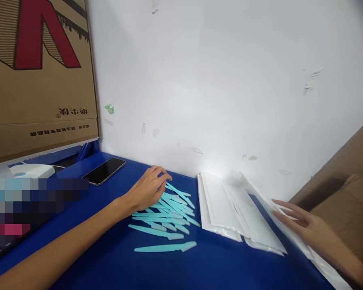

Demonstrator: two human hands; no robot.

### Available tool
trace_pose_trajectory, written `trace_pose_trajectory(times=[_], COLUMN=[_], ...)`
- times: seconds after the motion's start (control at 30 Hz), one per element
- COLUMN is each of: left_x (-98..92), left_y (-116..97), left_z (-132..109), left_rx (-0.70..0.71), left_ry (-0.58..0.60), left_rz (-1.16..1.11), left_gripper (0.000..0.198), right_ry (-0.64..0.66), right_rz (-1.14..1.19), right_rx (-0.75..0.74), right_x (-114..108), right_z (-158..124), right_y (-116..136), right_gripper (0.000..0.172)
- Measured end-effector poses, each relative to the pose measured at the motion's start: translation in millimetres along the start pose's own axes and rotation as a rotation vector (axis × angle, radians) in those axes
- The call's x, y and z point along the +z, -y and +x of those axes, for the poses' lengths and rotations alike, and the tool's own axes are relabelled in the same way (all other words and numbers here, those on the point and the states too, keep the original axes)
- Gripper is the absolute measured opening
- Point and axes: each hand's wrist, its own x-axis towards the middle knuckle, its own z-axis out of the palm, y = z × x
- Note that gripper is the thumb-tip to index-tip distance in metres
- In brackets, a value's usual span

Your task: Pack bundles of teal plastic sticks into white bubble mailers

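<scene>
Turquoise eyebrow razors (pixel 166 215) lie in a loose, overlapping pile on the blue tabletop, with one razor (pixel 160 248) apart at the near side. My left hand (pixel 151 185) rests on the far left of the pile, fingers bent and closed around the end of a razor there; the fingertips are partly hidden. Further right, flat white plastic bags (pixel 226 205) lie in overlapping stacks against the wall. My right hand (pixel 305 227), blurred, grips the edge of a white bag (pixel 263 201) that stands tilted up from the table.
A phone (pixel 105 171) lies at the back left, near a white device (pixel 38 170). A large printed cardboard box (pixel 42 88) stands over the left side. Behind the blue table (pixel 109 257) rises a white wall (pixel 214 88). More cardboard (pixel 345 201) borders the right edge.
</scene>
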Motion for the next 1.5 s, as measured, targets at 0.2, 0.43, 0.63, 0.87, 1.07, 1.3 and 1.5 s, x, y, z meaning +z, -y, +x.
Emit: trace_pose_trajectory(times=[0.2, 0.43, 0.63, 0.87, 1.07, 1.3, 1.5], left_x=[-3.5, -0.7, 1.3, 6.7, 14.3, 18.6, 17.2], left_y=[-23.8, -13.7, 35.1, 55.3, 66.8, 59.7, 57.9], left_z=[-2.6, -0.3, -1.6, -9.5, -15.8, -16.4, -16.2], left_rx=[-0.02, -0.153, 0.047, -0.131, -0.176, -0.191, -0.223], left_ry=[0.006, -0.104, 0.065, 0.094, 0.248, 0.364, 0.383], left_rz=[-0.155, -0.256, 0.109, 0.101, -0.025, -0.122, -0.14], left_gripper=[0.033, 0.034, 0.053, 0.056, 0.048, 0.055, 0.059], right_ry=[0.179, 0.452, 0.468, 0.514, 0.53, 0.549, 0.539], right_rz=[0.224, -0.016, -0.244, -0.353, -0.397, -0.417, -0.475], right_rx=[-0.174, -0.466, -0.672, -0.797, -0.861, -0.849, -0.775], right_x=[-11.6, 9.3, 7.1, 2.0, 1.0, -8.3, -30.7], right_z=[-27.9, -36.0, -8.6, 11.1, 13.6, 17.4, 25.6], right_y=[90.8, 168.7, 194.7, 231.5, 243.8, 239.6, 222.8], right_gripper=[0.061, 0.051, 0.05, 0.051, 0.046, 0.045, 0.048])
